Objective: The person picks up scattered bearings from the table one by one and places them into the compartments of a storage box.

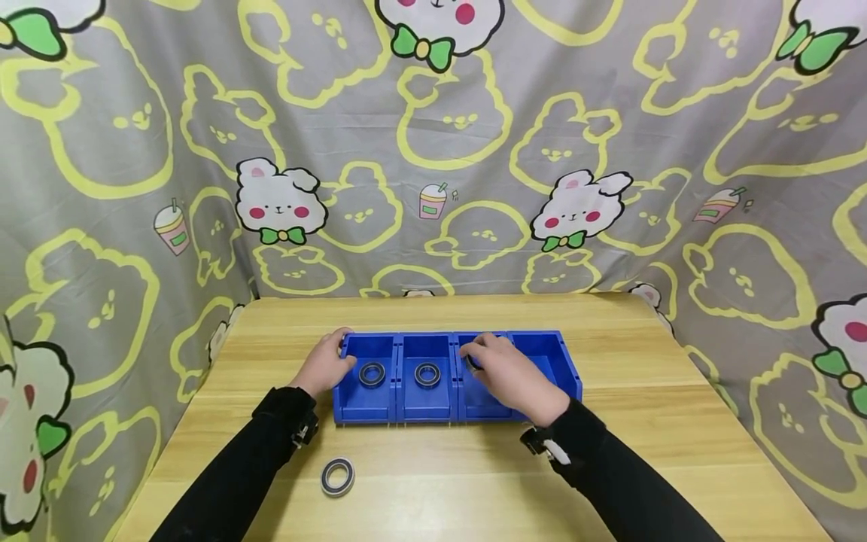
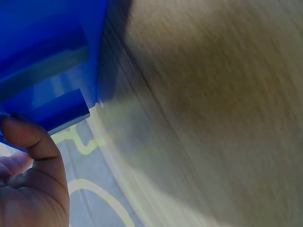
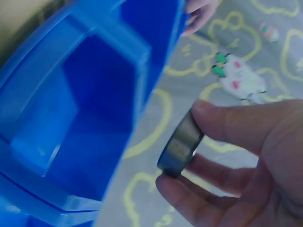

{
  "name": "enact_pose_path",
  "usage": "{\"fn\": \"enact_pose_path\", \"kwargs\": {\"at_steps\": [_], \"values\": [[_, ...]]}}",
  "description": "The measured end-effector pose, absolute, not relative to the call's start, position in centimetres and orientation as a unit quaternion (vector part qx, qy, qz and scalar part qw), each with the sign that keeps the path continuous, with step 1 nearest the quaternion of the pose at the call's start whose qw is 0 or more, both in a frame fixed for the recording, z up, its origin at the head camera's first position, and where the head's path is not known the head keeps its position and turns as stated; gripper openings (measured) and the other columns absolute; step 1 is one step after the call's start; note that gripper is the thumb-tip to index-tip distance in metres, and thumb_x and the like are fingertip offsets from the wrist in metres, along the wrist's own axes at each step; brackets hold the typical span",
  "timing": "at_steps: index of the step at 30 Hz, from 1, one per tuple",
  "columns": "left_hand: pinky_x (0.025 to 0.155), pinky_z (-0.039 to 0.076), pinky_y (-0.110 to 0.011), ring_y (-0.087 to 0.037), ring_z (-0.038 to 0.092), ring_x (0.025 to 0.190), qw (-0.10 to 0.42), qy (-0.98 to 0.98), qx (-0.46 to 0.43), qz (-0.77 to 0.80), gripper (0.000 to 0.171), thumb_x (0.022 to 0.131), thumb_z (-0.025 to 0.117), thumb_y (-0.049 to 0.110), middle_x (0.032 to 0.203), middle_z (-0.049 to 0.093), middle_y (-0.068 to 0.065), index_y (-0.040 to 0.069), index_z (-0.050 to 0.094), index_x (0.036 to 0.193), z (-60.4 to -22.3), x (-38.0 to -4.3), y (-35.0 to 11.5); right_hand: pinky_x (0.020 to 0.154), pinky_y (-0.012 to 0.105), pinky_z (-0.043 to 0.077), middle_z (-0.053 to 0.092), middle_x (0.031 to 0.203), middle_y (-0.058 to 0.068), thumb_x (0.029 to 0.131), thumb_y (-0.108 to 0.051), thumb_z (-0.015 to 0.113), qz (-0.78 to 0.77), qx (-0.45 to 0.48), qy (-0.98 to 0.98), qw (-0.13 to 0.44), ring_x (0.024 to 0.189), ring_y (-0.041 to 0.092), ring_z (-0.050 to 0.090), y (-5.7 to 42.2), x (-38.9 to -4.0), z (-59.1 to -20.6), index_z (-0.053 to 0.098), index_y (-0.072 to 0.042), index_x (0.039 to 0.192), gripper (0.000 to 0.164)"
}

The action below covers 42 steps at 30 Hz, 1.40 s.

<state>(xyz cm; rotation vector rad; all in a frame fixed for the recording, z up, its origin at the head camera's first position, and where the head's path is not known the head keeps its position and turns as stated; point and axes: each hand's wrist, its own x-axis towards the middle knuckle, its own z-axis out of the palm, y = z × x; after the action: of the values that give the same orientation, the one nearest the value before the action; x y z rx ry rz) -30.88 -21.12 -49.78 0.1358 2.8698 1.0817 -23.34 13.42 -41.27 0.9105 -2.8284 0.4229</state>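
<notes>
I'm pinching a bearing (image 3: pixel 181 145) —
my right grip (image 1: pixel 511 373) is holding it above the third bin (image 1: pixel 481 397) from left, my left grip (image 1: pixel 325 366) clasping the leftmost bin (image 1: pixel 362 400).

The head view is bright, the wrist views soft, the table (image 2: pixel 213 90) shadowed.

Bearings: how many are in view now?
4: one bearing in the leftmost bin, one in the second bin, one pinched in the right hand, one on the table. That hand may hide more.

There are two hands (image 1: pixel 325 366), four blue bins (image 1: pixel 425 405) and, one being partly hidden, apparently four bearings (image 1: pixel 337 491).
</notes>
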Motion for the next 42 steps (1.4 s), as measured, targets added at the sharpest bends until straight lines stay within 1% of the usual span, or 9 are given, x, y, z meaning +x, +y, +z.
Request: {"fn": "enact_pose_path", "kwargs": {"at_steps": [3,6,10,13,20,25,32,39,42], "values": [[0.084,0.05,-0.042,-0.03,0.056,0.1,0.033,0.935,0.043,0.35,0.057,0.097,0.058,0.014,0.135,0.049,-0.023,0.007,0.039,0.15,-49.8,-30.8,-21.3,0.077,0.038,0.05,0.06,0.104,0.01,0.09,-0.005,0.075,0.138,0.263,-0.953,0.051,0.088,0.026,0.054,13.2,-24.6,-42.1,0.069,-0.009,0.121,0.032],[0.08,0.049,-0.041,-0.03,0.055,0.097,0.032,0.935,0.04,0.351,0.057,0.097,0.058,0.014,0.135,0.049,-0.023,0.007,0.039,0.15,-49.6,-30.7,-21.3,0.081,0.041,0.052,0.062,0.106,0.013,0.09,-0.006,0.074,0.12,0.24,-0.963,0.028,0.091,0.029,0.056,12.8,-25.8,-43.1,0.07,-0.009,0.122,0.032],[0.081,0.048,-0.04,-0.03,0.055,0.098,0.032,0.934,0.04,0.353,0.057,0.097,0.058,0.014,0.135,0.049,-0.023,0.006,0.039,0.15,-49.4,-30.6,-21.1,0.088,0.047,0.053,0.063,0.112,0.017,0.093,-0.007,0.07,0.092,0.213,-0.973,-0.003,0.098,0.035,0.06,12.4,-26.9,-44.6,0.069,-0.008,0.123,0.03],[0.083,0.048,-0.04,-0.03,0.055,0.101,0.033,0.935,0.041,0.352,0.058,0.097,0.059,0.013,0.137,0.048,-0.023,0.006,0.038,0.151,-49.5,-30.6,-21.1,0.088,0.05,0.053,0.064,0.11,0.019,0.095,-0.005,0.066,0.087,0.195,-0.977,-0.022,0.099,0.037,0.062,12.2,-27.2,-45.7,0.07,-0.006,0.122,0.027],[0.076,0.047,-0.037,-0.029,0.056,0.095,0.04,0.934,0.027,0.354,0.058,0.097,0.06,0.014,0.136,0.047,-0.023,0.009,0.038,0.151,-49.8,-30.6,-21.1,0.085,0.052,0.053,0.065,0.1,0.018,0.098,-0.002,0.059,0.096,0.18,-0.978,-0.03,0.096,0.038,0.063,11.8,-27.6,-47.3,0.071,-0.004,0.112,0.019],[0.075,0.047,-0.036,-0.028,0.057,0.094,0.039,0.932,0.027,0.359,0.058,0.097,0.06,0.015,0.134,0.048,-0.021,0.01,0.039,0.151,-49.8,-30.7,-21.0,0.087,0.054,0.052,0.065,0.104,0.021,0.099,-0.001,0.058,0.097,0.165,-0.981,-0.04,0.1,0.041,0.062,11.5,-27.7,-47.6,0.07,-0.003,0.114,0.02],[0.073,0.047,-0.034,-0.027,0.057,0.092,0.028,0.931,0.028,0.364,0.058,0.096,0.06,0.014,0.134,0.049,-0.021,0.01,0.039,0.15,-49.9,-30.9,-21.0,0.092,0.054,0.051,0.063,0.114,0.023,0.099,0.002,0.055,0.097,0.146,-0.983,-0.049,0.108,0.043,0.06,11.2,-28.0,-48.0,0.068,-0.004,0.122,0.027],[0.074,0.047,-0.034,-0.027,0.057,0.093,0.032,0.932,0.026,0.36,0.058,0.097,0.06,0.015,0.134,0.049,-0.02,0.011,0.039,0.15,-50.1,-30.9,-21.1,0.089,0.055,0.051,0.062,0.115,0.024,0.099,0.003,0.055,0.094,0.132,-0.985,-0.052,0.107,0.044,0.059,10.9,-28.0,-48.9,0.068,-0.005,0.124,0.03],[0.072,0.047,-0.034,-0.027,0.057,0.091,0.033,0.932,0.026,0.359,0.058,0.097,0.06,0.014,0.134,0.049,-0.021,0.01,0.039,0.151,-50.1,-30.8,-21.0,0.091,0.056,0.051,0.062,0.116,0.025,0.1,0.002,0.053,0.094,0.126,-0.986,-0.054,0.108,0.045,0.059,11.0,-27.8,-49.1,0.067,-0.005,0.127,0.031]]}}
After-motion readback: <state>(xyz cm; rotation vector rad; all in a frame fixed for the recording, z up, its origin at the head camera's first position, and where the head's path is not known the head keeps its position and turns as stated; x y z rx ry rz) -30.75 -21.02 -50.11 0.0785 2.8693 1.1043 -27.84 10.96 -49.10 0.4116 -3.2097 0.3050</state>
